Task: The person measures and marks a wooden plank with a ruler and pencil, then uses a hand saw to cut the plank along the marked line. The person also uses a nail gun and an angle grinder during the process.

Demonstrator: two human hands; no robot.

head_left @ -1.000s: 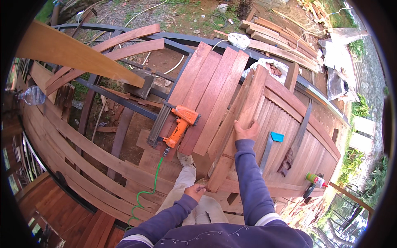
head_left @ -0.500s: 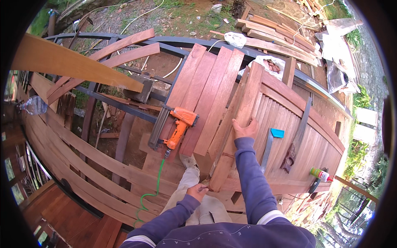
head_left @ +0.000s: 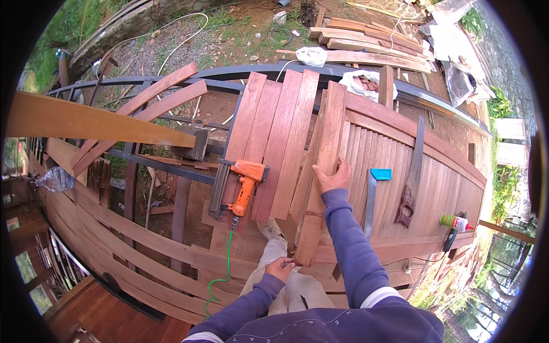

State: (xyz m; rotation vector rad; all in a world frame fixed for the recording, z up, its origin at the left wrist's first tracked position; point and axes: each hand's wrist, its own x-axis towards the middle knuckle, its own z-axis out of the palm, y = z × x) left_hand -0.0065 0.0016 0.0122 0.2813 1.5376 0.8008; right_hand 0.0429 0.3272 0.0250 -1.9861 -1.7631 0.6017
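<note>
A long reddish-brown wooden board (head_left: pixel 330 123) lies lengthwise along the left side of a slatted wooden panel (head_left: pixel 384 153). My right hand (head_left: pixel 334 178) straddles the board partway down, its thumb at the left edge and its fingers over toward the right edge. At the board's near end, my left hand (head_left: pixel 278 268) is closed with its fingertips pinched together by the corner; whatever they hold is too small to make out. On the panel, right of my right hand, are a try square (head_left: pixel 372 203) with a turquoise handle and a handsaw (head_left: pixel 413 180).
An orange nail gun (head_left: pixel 246 186) with a green coiled hose (head_left: pixel 229 260) rests on boards (head_left: pixel 274 123) to the left. A glue bottle (head_left: pixel 454 222) lies on the panel's right end. Dark metal beams (head_left: pixel 171 163) frame open gaps over soil. My foot (head_left: pixel 271 229) is below the board.
My view has swung slightly, so the boards and panel sit differently in the picture. Both hands keep about the same places on the board.
</note>
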